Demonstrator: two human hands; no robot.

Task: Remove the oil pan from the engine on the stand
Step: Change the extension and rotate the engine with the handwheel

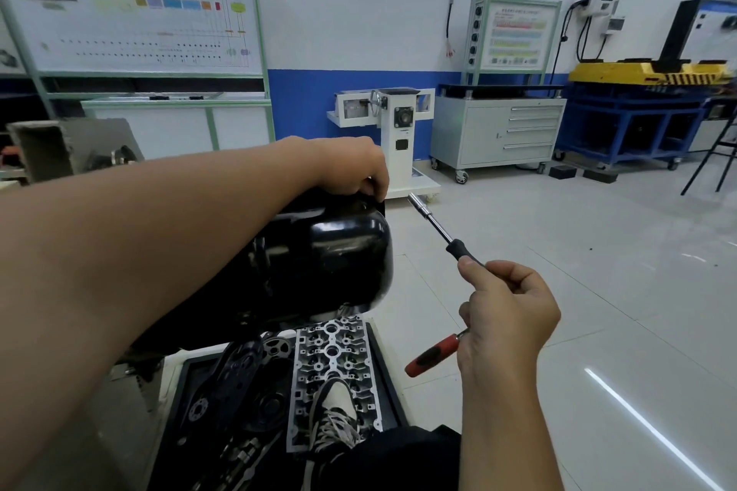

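The black oil pan (343,251) sits on top of the engine. The left hand (351,167) grips its far edge. The right hand (506,311), apart to the right, holds a socket driver (438,223) angled toward that edge.
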